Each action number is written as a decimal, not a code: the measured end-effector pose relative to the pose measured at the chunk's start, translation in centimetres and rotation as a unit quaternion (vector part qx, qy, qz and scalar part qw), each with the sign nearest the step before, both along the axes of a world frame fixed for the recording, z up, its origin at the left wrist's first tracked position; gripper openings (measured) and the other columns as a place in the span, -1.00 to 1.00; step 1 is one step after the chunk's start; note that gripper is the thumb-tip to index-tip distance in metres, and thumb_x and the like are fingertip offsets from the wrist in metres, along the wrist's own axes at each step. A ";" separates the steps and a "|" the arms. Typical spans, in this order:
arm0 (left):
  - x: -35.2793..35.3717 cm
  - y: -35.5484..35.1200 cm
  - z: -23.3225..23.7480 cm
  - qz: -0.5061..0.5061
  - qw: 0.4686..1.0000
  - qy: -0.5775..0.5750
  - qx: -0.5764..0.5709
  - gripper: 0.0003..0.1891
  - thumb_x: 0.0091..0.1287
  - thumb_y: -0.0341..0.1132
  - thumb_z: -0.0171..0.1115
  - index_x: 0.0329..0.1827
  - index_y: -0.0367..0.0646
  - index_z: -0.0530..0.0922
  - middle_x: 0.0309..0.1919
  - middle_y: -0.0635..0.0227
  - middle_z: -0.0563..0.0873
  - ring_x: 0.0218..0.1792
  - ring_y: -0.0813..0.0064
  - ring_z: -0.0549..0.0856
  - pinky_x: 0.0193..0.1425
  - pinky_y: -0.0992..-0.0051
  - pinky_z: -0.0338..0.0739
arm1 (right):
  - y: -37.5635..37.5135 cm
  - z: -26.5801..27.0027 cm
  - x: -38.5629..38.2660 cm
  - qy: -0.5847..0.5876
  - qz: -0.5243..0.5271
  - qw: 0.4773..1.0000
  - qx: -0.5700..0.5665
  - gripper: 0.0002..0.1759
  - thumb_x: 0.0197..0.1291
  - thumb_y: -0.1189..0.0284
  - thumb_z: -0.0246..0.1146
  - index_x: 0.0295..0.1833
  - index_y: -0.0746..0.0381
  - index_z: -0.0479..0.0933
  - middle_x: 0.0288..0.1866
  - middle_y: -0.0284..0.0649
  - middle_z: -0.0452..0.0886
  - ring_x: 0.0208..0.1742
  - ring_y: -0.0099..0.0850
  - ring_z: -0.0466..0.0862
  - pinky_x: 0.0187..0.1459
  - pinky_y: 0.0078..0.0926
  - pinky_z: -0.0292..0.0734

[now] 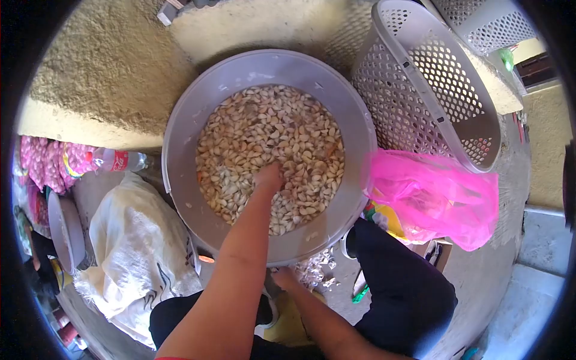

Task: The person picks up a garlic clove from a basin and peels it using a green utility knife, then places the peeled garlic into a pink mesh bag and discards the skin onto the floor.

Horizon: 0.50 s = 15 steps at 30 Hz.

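A large grey basin (180, 174) full of garlic cloves (300, 144) stands in front of me, and the cloves seem to lie in water. My left hand (270, 176) reaches into the middle of the cloves. Its fingers are sunk among them, so their grip is hidden. Below the basin's near rim is my right hand (285, 278), close to a small heap of garlic peels (317, 269) on the ground. Its fingers are too small and partly covered to read.
To the right stand a tall grey perforated basket (399, 99) and a pink mesh bag (441, 195). A white woven sack (135, 234) leans at the left, near a plastic bottle (123, 160) and a shallow basin (65, 231). A rough wall (114, 66) rises behind.
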<state>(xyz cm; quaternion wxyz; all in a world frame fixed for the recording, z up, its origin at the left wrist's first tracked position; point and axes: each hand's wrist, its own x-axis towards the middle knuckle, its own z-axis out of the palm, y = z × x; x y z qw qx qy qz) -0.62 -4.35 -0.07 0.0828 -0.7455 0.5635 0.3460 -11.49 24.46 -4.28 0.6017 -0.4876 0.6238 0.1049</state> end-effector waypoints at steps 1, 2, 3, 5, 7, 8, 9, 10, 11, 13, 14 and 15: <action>0.0 -0.1 -0.1 0.024 1.000 0.005 0.003 -0.64 0.08 -0.28 0.17 -0.02 0.01 0.40 -0.12 0.33 0.58 -0.03 0.30 0.54 -0.07 0.30 0.46 | 0.7 -1.0 0.2 -0.013 -0.014 1.000 -0.025 -0.71 -0.05 0.32 0.11 -0.32 0.36 0.45 -0.64 -0.15 0.49 -0.70 -0.36 0.51 -0.70 -0.41 0.40; -0.1 -0.3 -0.3 0.048 0.999 0.011 0.006 -0.63 0.09 -0.27 0.17 -0.01 0.01 0.40 -0.14 0.32 0.59 -0.04 0.30 0.54 -0.09 0.30 0.47 | 1.4 -2.1 0.3 -0.022 -0.022 0.999 -0.038 -0.72 -0.04 0.33 0.11 -0.31 0.36 0.44 -0.64 -0.17 0.48 -0.70 -0.38 0.50 -0.72 -0.44 0.39; 0.3 -0.3 -0.9 0.065 0.997 0.046 -0.009 -0.66 0.10 -0.26 0.14 -0.03 -0.02 0.40 -0.17 0.30 0.59 -0.06 0.29 0.55 -0.12 0.31 0.48 | 1.9 -2.9 0.5 -0.030 -0.029 0.998 -0.052 -0.72 -0.04 0.34 0.11 -0.30 0.35 0.44 -0.65 -0.19 0.48 -0.71 -0.40 0.49 -0.75 -0.46 0.37; 1.5 -0.6 -2.9 0.057 0.994 0.080 -0.054 -0.72 0.15 -0.24 0.08 -0.08 -0.10 0.42 -0.23 0.26 0.60 -0.12 0.30 0.57 -0.19 0.33 0.48 | 2.2 -3.3 0.6 -0.042 -0.013 0.998 -0.045 -0.73 -0.03 0.35 0.11 -0.27 0.34 0.42 -0.63 -0.20 0.47 -0.71 -0.42 0.49 -0.77 -0.50 0.36; 2.3 -1.1 -4.1 -0.036 0.990 0.039 -0.127 -0.75 0.22 -0.25 -0.03 -0.14 -0.18 0.44 -0.34 0.21 0.61 -0.22 0.34 0.60 -0.29 0.35 0.45 | 1.5 -2.6 0.3 -0.059 0.033 0.998 -0.016 -0.72 -0.02 0.35 0.11 -0.25 0.33 0.41 -0.61 -0.20 0.47 -0.69 -0.43 0.51 -0.77 -0.52 0.37; 2.4 -1.3 -4.7 -0.105 0.980 0.001 -0.169 -0.75 0.25 -0.26 -0.10 -0.18 -0.23 0.45 -0.40 0.19 0.62 -0.28 0.37 0.61 -0.35 0.35 0.44 | 1.3 -2.2 0.2 -0.070 0.035 0.997 -0.018 -0.72 -0.01 0.35 0.11 -0.24 0.33 0.40 -0.59 -0.21 0.48 -0.68 -0.44 0.52 -0.77 -0.53 0.37; 2.4 -1.5 -4.3 0.099 0.968 0.210 -0.098 -0.76 0.25 -0.27 -0.10 -0.20 -0.24 0.45 -0.43 0.22 0.60 -0.32 0.41 0.59 -0.37 0.37 0.43 | 1.5 -2.4 0.0 -0.081 0.038 0.996 -0.020 -0.72 -0.01 0.35 0.11 -0.22 0.32 0.39 -0.57 -0.21 0.48 -0.67 -0.44 0.53 -0.78 -0.53 0.38; 2.4 -1.6 -3.9 0.293 0.868 0.400 -0.018 -0.77 0.25 -0.29 -0.11 -0.23 -0.25 0.45 -0.47 0.25 0.57 -0.37 0.44 0.58 -0.39 0.39 0.42 | 1.8 -2.5 -0.1 -0.092 0.013 0.995 -0.044 -0.72 0.00 0.35 0.11 -0.22 0.32 0.39 -0.56 -0.21 0.49 -0.65 -0.45 0.54 -0.78 -0.53 0.38; 2.4 -1.7 -3.5 0.461 0.691 0.554 0.063 -0.78 0.24 -0.31 -0.11 -0.25 -0.25 0.46 -0.50 0.29 0.55 -0.42 0.48 0.56 -0.42 0.41 0.41 | 2.0 -2.6 -0.2 -0.087 -0.018 0.996 -0.026 -0.72 0.01 0.35 0.11 -0.21 0.32 0.38 -0.54 -0.21 0.49 -0.65 -0.45 0.55 -0.78 -0.53 0.38; 2.0 -1.7 -3.4 0.444 0.645 0.620 0.051 -0.77 0.22 -0.29 -0.12 -0.25 -0.25 0.46 -0.46 0.31 0.53 -0.41 0.46 0.53 -0.38 0.45 0.42 | 0.9 -1.1 -0.1 -0.059 -0.088 0.993 0.052 -0.72 0.02 0.35 0.11 -0.21 0.32 0.38 -0.52 -0.21 0.50 -0.64 -0.46 0.56 -0.79 -0.53 0.37; 1.8 -1.6 -3.3 0.434 0.621 0.652 0.045 -0.76 0.21 -0.28 -0.13 -0.25 -0.24 0.46 -0.44 0.32 0.51 -0.41 0.46 0.52 -0.36 0.47 0.42 | -0.1 0.3 0.1 -0.037 -0.125 0.985 0.112 -0.73 0.02 0.35 0.11 -0.21 0.32 0.38 -0.51 -0.20 0.51 -0.63 -0.47 0.56 -0.79 -0.53 0.37; 1.5 -1.7 -2.7 0.436 0.620 0.651 0.042 -0.75 0.21 -0.29 -0.12 -0.24 -0.27 0.45 -0.43 0.31 0.52 -0.41 0.46 0.52 -0.35 0.48 0.42 | -0.3 0.7 0.0 -0.036 -0.132 0.984 0.116 -0.72 0.03 0.35 0.12 -0.20 0.31 0.38 -0.52 -0.20 0.51 -0.64 -0.46 0.56 -0.79 -0.54 0.37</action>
